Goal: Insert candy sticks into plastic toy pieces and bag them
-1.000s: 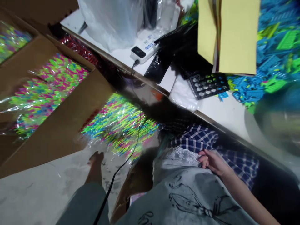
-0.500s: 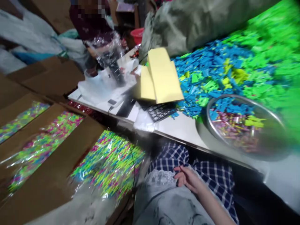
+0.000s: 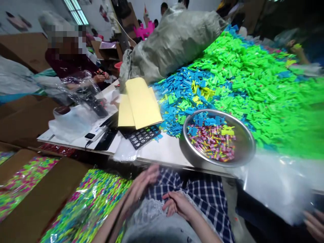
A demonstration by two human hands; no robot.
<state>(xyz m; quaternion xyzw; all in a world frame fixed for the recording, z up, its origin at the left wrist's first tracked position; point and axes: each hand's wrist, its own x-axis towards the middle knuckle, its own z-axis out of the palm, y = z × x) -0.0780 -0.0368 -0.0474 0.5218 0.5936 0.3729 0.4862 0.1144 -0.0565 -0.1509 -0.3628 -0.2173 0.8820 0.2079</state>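
My left hand (image 3: 146, 180), blurred by motion, is raised over the left side of my lap near the table edge, its fingers stretched out and nothing seen in it. My right hand (image 3: 176, 204) hovers over the plaid cloth (image 3: 210, 192) on my lap, palm turned inward, fingers loosely curled but apart, holding nothing. Beyond the hands a steel bowl (image 3: 243, 148) on the table contains small pink pieces (image 3: 215, 143), several blue pieces (image 3: 201, 118) and a yellow piece (image 3: 227, 130). Yellow cardboard (image 3: 143, 104) lies over a black perforated sheet (image 3: 144, 135).
Green and blue plastic pieces (image 3: 240, 84) form a large heap behind the bowl. Bagged colourful pieces (image 3: 88, 199) stand low at left beside cardboard boxes. A person (image 3: 68, 64) sits at far left. Another person's hand (image 3: 315, 224) is at lower right, near a clear bag (image 3: 278, 185).
The view has swung to the right and up. My left hand has come into view. Another person's hand and the clear bag now show at right. My right hand stays over my lap.
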